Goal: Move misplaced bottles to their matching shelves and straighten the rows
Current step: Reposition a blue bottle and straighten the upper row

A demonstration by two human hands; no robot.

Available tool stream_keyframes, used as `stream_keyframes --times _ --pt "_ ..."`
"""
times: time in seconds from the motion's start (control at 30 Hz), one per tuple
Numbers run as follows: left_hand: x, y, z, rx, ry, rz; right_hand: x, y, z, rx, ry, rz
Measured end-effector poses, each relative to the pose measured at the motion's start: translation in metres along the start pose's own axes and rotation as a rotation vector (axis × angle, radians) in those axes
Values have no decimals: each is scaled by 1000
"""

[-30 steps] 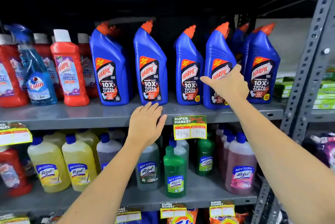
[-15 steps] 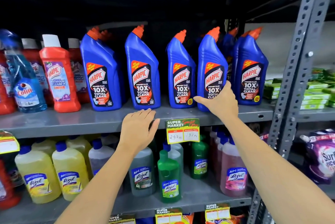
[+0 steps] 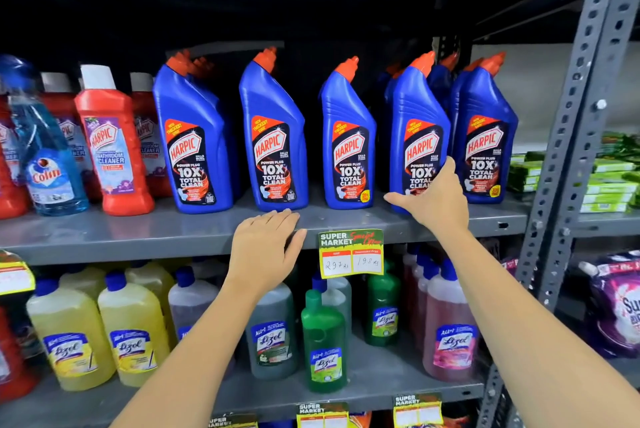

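Blue Harpic toilet-cleaner bottles with orange caps stand in a row on the grey middle shelf point(image 3: 138, 233). My right hand point(image 3: 436, 201) grips the base of the fourth blue Harpic bottle point(image 3: 417, 123), thumb on its left and fingers on its right. That bottle sits close to the fifth one point(image 3: 485, 137), with wider gaps between the others point(image 3: 273, 137). My left hand point(image 3: 265, 244) lies flat and open on the shelf's front edge, holding nothing. A light blue Colin spray bottle point(image 3: 45, 164) stands among red Harpic bathroom cleaners point(image 3: 110, 147) at the left.
Lizol bottles fill the lower shelf: yellow point(image 3: 69, 334), green point(image 3: 323, 341), pink point(image 3: 450, 330). A price tag point(image 3: 350, 253) hangs from the shelf edge. A perforated steel post point(image 3: 575, 137) bounds the right side, with green packs point(image 3: 609, 182) and a purple pouch point(image 3: 620, 306) beyond.
My right hand has slid down from the label of the fourth blue bottle to its base. My left hand stays on the shelf edge.
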State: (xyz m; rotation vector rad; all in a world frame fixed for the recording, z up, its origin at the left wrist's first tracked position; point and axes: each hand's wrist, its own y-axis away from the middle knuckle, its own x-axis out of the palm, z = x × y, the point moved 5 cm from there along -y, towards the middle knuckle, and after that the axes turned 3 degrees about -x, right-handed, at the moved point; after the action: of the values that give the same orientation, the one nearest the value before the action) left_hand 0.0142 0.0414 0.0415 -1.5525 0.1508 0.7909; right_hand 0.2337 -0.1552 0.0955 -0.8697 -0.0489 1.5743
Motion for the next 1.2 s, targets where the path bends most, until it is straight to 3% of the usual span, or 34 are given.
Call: stream_keyframes --times 0.83,0.9,1.0,1.07,1.2 --pt "-1 1 -1 -31 70 -41 13 -16 -7 -23 -13 44" --pt "-3 6 -4 -53 117 -84 5 -3 -3 -123 -135 -69" --pt "-1 36 -9 -55 149 -164 -13 49 -6 -402 -411 -460" --pt "8 72 -11 -97 159 -181 -1 93 -24 -498 -481 -574" --pt "62 166 -8 -148 139 121 76 167 -70 -338 -507 -303"
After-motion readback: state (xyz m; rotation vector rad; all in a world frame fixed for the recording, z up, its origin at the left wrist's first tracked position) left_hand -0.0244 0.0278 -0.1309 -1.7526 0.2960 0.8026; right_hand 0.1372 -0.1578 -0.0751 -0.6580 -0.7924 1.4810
